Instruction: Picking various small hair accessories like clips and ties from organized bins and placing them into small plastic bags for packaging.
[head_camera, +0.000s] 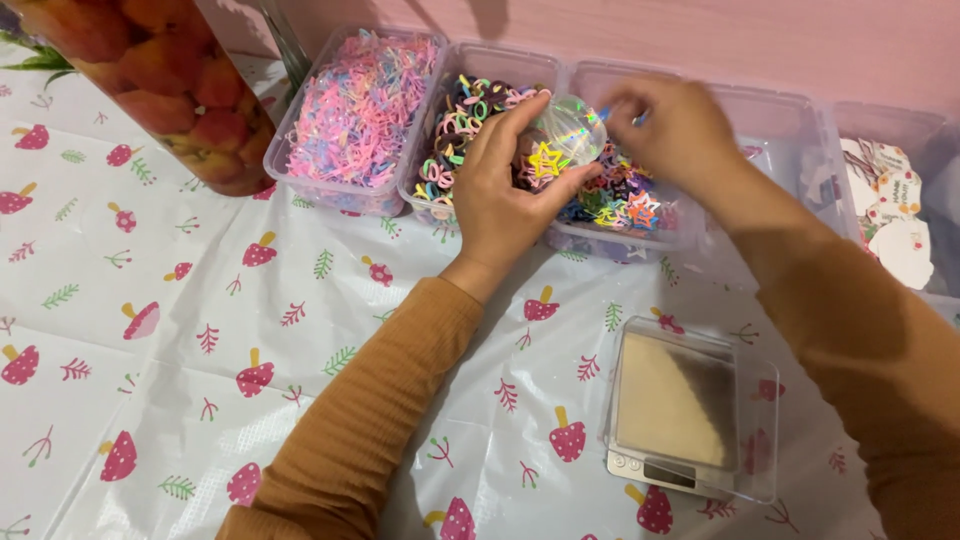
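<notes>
From the head camera, your left hand (500, 195) cups a small shiny bag (565, 135) with one yellow star on it, above the second of three clear tubs (350, 190) of coloured bits. Your right hand (670, 125) has its fingers pressed together at the bag's mouth (what they pinch is blurred). One small scale (675, 410) sits on the desk (150, 380), and one jar (160, 80) stands at far left.

Both hands are raised close together, left hand (500, 195) cupped with fingers curled, right hand (670, 130) pinching fingertips
</notes>
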